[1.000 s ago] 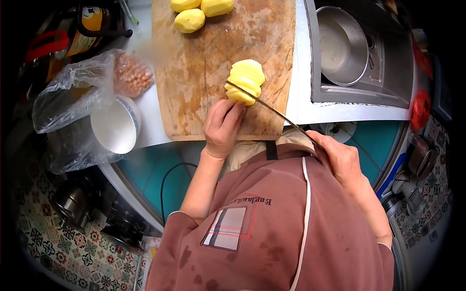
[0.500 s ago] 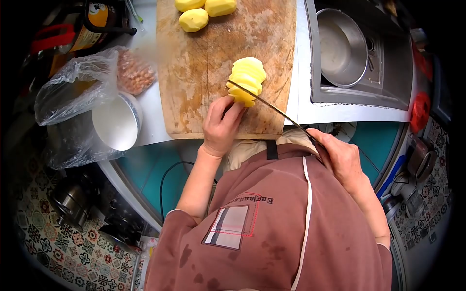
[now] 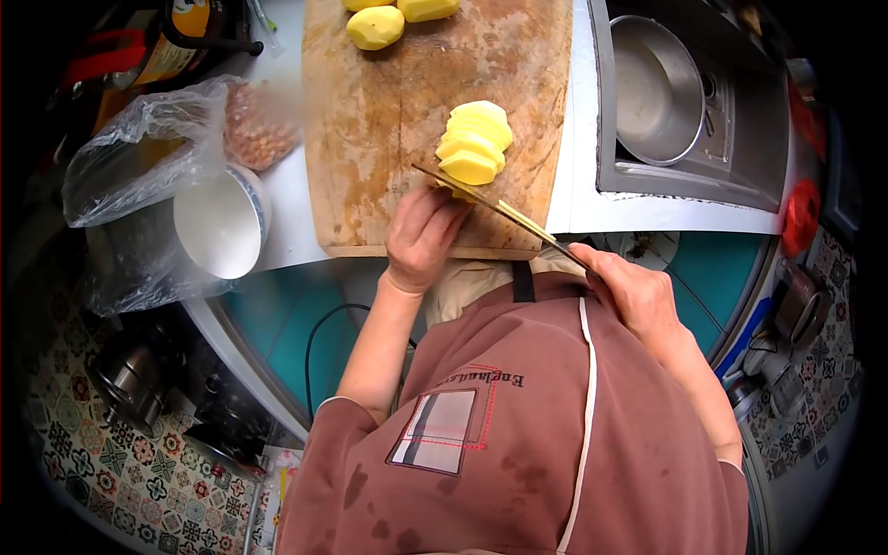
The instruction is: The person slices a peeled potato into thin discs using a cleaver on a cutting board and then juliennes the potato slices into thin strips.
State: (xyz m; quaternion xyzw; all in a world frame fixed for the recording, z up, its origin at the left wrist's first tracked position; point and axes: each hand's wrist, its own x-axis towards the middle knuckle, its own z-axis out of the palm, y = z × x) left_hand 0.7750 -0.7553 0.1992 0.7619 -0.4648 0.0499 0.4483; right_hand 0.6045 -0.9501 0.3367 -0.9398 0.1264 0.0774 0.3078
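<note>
A knife (image 3: 486, 203) lies diagonally over the near part of the wooden cutting board (image 3: 370, 139), its handle in the closed grip of my right hand (image 3: 638, 294). A thin pale strip, apparently a potato slice (image 3: 523, 218), clings along the blade. My left hand (image 3: 421, 233) has its fingers bent around the end piece of a peeled potato, mostly hidden behind fingers and blade. Just beyond the knife, overlapping yellow potato slices (image 3: 474, 139) lie in a row. Whole peeled potatoes (image 3: 376, 29) rest at the board's far end.
To the left stand a white bowl (image 3: 220, 227), a clear plastic bag (image 3: 139, 166) and a bag of reddish-brown nuts or beans (image 3: 259, 129). On the right, a metal basin (image 3: 647, 92) sits in the grey sink (image 3: 689, 181). The counter edge runs close to my body.
The knife has moved toward me, past the row of slices, and a strip now shows along its blade. My left hand stays at the potato piece. The view has shifted slightly.
</note>
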